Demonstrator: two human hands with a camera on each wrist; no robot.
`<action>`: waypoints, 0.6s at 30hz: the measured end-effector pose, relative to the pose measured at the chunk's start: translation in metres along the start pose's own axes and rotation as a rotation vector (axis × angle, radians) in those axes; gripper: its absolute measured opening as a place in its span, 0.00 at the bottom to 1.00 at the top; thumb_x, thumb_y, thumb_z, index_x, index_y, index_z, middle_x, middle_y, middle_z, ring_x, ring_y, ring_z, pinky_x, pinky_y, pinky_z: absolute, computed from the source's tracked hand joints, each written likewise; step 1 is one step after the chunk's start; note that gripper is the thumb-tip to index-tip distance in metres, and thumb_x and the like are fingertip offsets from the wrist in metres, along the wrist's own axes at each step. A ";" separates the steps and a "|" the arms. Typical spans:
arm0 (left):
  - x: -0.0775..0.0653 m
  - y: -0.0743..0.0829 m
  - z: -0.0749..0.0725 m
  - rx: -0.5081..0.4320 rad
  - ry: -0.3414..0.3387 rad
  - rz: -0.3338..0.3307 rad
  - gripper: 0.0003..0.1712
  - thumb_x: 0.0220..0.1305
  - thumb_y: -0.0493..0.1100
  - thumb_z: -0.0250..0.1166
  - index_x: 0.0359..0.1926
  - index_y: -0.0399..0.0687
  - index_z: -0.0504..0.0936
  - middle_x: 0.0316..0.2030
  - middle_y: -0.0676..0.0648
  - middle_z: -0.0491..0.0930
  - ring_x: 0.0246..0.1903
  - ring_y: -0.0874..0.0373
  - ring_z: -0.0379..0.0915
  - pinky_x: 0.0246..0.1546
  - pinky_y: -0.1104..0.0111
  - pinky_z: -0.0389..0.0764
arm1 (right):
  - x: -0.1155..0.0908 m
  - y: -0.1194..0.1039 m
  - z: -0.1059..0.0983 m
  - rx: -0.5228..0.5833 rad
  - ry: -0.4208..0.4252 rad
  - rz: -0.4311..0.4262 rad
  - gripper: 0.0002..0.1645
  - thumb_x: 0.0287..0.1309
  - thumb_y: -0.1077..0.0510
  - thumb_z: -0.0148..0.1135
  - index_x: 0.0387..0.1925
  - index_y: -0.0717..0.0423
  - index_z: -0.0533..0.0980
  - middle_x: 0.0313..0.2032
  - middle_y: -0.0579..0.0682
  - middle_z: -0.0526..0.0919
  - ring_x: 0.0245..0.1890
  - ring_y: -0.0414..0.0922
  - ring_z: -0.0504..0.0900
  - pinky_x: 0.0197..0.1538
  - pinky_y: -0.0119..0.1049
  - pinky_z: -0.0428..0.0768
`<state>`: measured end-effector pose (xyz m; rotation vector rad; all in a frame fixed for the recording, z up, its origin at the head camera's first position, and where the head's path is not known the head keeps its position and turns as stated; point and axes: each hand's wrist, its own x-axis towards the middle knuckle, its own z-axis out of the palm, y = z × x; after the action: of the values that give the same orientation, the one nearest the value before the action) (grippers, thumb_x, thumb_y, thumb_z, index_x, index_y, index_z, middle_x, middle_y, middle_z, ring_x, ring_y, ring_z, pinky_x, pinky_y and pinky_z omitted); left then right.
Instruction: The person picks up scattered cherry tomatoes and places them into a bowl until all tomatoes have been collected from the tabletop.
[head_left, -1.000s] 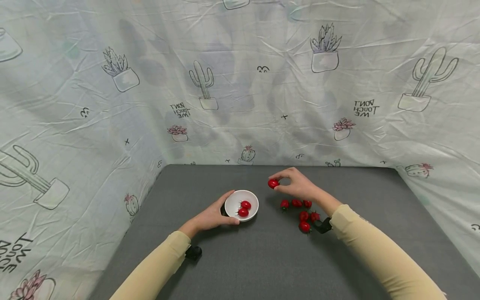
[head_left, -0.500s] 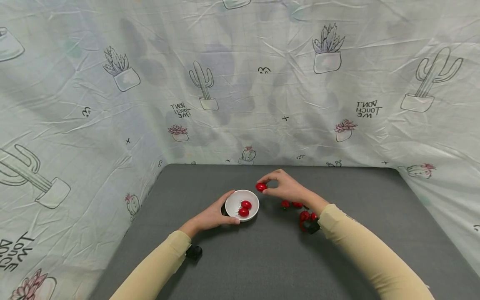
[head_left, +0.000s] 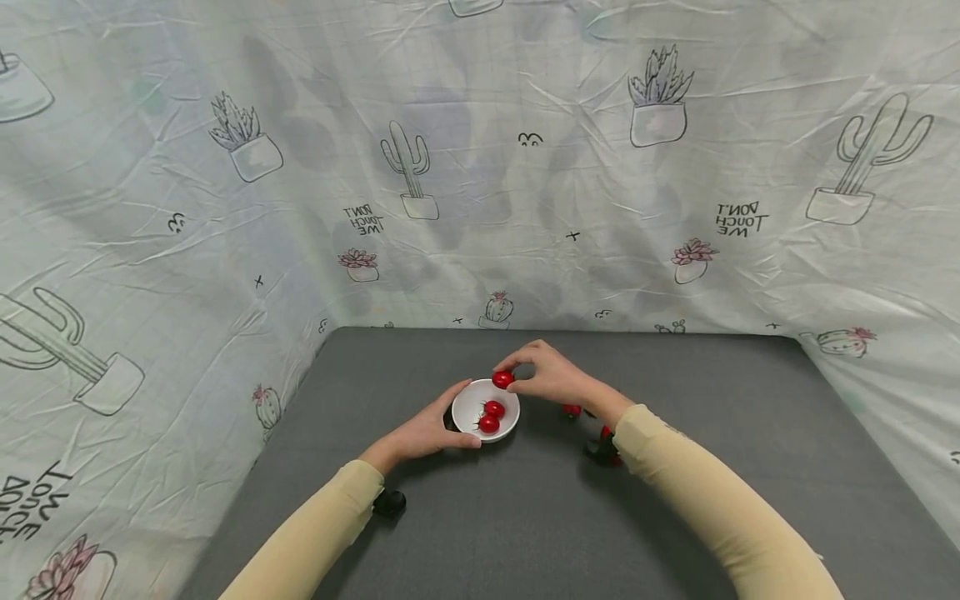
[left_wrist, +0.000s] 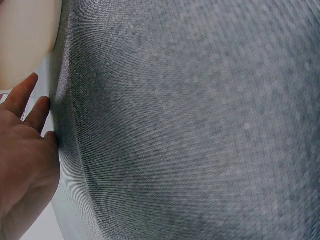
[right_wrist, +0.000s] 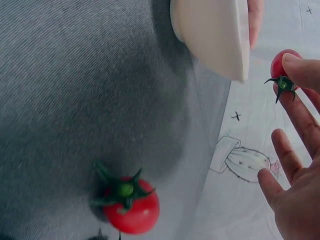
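Observation:
A small white bowl (head_left: 467, 407) stands on the grey table with two cherry tomatoes (head_left: 489, 424) in it. My left hand (head_left: 426, 430) holds the bowl from its left side, thumb at the near rim and fingers at the far rim. Between thumb and fingertips, my right hand (head_left: 551, 375) pinches another cherry tomato (head_left: 503, 380) over the bowl's far right rim. In the right wrist view this tomato (right_wrist: 281, 64) shows its green stem star, and the other fingers are spread. The left wrist view catches the bowl's outer wall (left_wrist: 27, 40) beside the left fingers.
More cherry tomatoes (head_left: 572, 411) lie on the table right of the bowl, partly hidden by the right forearm. One tomato (right_wrist: 132, 207) appears large in the right wrist view. A patterned cloth (head_left: 465, 208) hangs behind the grey table (head_left: 487, 517).
My right hand has carried its tomato leftward, from above the table to the bowl's rim. The right forearm now covers more of the loose tomatoes. The left hand and bowl stay in place.

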<state>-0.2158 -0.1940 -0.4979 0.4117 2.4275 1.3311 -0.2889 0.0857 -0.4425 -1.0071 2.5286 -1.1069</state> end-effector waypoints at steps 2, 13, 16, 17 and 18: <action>0.000 0.000 0.000 -0.005 -0.003 0.000 0.63 0.54 0.60 0.79 0.82 0.63 0.49 0.76 0.52 0.56 0.74 0.53 0.52 0.71 0.44 0.54 | 0.003 -0.001 0.003 -0.005 -0.003 -0.017 0.18 0.63 0.51 0.73 0.55 0.38 0.85 0.52 0.36 0.83 0.63 0.49 0.65 0.61 0.58 0.68; -0.002 -0.002 0.000 -0.016 -0.014 -0.002 0.63 0.55 0.60 0.78 0.82 0.64 0.48 0.77 0.53 0.54 0.75 0.52 0.51 0.71 0.42 0.53 | 0.013 -0.001 0.018 -0.068 -0.013 0.006 0.17 0.62 0.50 0.74 0.52 0.34 0.85 0.51 0.33 0.82 0.63 0.46 0.64 0.62 0.55 0.68; -0.002 -0.002 0.000 -0.017 -0.015 -0.004 0.62 0.56 0.60 0.78 0.82 0.63 0.48 0.77 0.53 0.54 0.75 0.52 0.51 0.71 0.43 0.54 | 0.013 -0.003 0.020 -0.069 -0.018 0.005 0.19 0.62 0.51 0.73 0.54 0.38 0.85 0.52 0.34 0.82 0.64 0.46 0.64 0.63 0.56 0.66; -0.002 -0.003 0.000 -0.017 -0.015 -0.004 0.62 0.57 0.59 0.78 0.82 0.63 0.48 0.77 0.53 0.53 0.75 0.52 0.51 0.71 0.43 0.54 | 0.013 -0.004 0.020 -0.072 -0.020 0.009 0.19 0.62 0.51 0.73 0.55 0.38 0.85 0.53 0.35 0.82 0.65 0.46 0.64 0.64 0.56 0.66; -0.002 -0.004 0.000 -0.017 -0.015 -0.004 0.62 0.57 0.58 0.78 0.82 0.63 0.48 0.78 0.53 0.53 0.75 0.52 0.51 0.71 0.43 0.54 | 0.013 -0.004 0.020 -0.072 -0.021 0.007 0.20 0.63 0.52 0.73 0.56 0.39 0.84 0.54 0.35 0.82 0.65 0.46 0.63 0.64 0.56 0.66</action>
<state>-0.2145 -0.1967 -0.5007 0.4114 2.4015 1.3416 -0.2881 0.0633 -0.4526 -1.0204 2.5702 -1.0053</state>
